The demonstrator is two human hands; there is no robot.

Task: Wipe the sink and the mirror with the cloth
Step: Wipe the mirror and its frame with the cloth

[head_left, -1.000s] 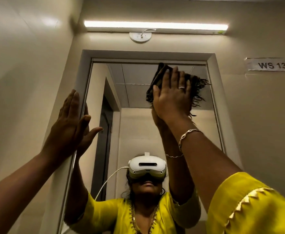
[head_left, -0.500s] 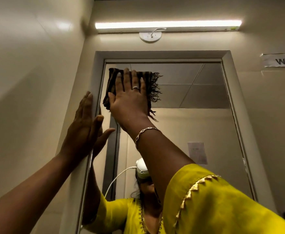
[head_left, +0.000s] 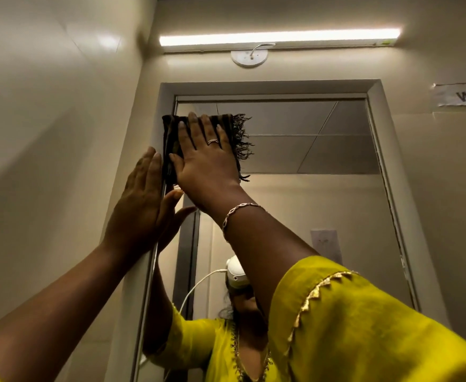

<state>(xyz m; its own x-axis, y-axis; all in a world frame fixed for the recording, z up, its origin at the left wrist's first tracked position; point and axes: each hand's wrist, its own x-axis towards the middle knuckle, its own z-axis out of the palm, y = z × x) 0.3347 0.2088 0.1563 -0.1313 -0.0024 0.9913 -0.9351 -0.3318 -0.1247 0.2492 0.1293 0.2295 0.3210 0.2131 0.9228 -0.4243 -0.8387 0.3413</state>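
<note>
Your right hand (head_left: 207,161) lies flat on the dark fringed cloth (head_left: 172,139), fingers straight and spread, pressing it against the mirror (head_left: 322,188) at its top left corner. The cloth's left edge reaches the frame (head_left: 270,88). Your left hand (head_left: 140,202) rests flat on the frame's left edge, just beside the cloth, fingers straight, holding nothing. Strip light (head_left: 278,37) lit above the top edge. Paper label (head_left: 463,95) reading "WS" on the wall, right of the frame.

One left hand (head_left: 140,199), one right hand (head_left: 207,158), one cloth (head_left: 171,133), one mirror (head_left: 309,194), one tube light (head_left: 278,37).
</note>
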